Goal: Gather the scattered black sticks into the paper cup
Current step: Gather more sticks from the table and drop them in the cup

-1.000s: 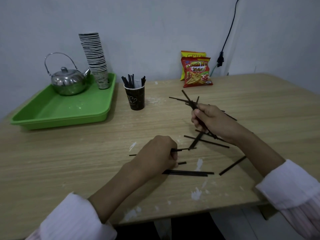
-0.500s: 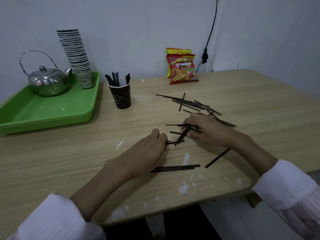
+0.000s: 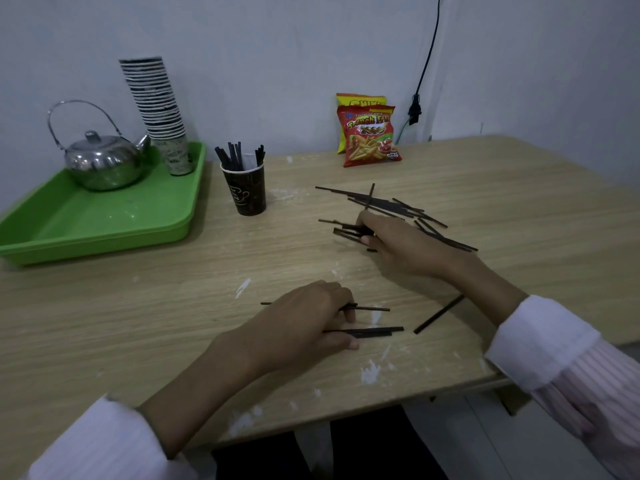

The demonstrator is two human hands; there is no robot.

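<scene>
A dark paper cup [image 3: 246, 190] stands at the table's back middle with several black sticks upright in it. A loose pile of black sticks [image 3: 384, 204] lies right of the cup. My right hand [image 3: 405, 247] rests on the table just in front of that pile, fingers closed on a small bundle of sticks [image 3: 343, 230] that points left. My left hand [image 3: 304, 320] lies palm down nearer the front edge, fingers over a thin stick [image 3: 372, 309] and a pair of sticks [image 3: 377, 330]. One more stick [image 3: 438, 314] lies slanted beside my right forearm.
A green tray [image 3: 104, 223] at the back left holds a steel kettle [image 3: 102, 161] and a tall stack of paper cups [image 3: 157, 109]. Two snack bags [image 3: 370, 133] lean against the wall. A black cable [image 3: 424, 64] hangs down the wall. White smears mark the wooden table [image 3: 173, 306].
My right hand came down from the air onto the table and slid toward the far pile with sticks in it. My left hand drew back a little toward the front sticks.
</scene>
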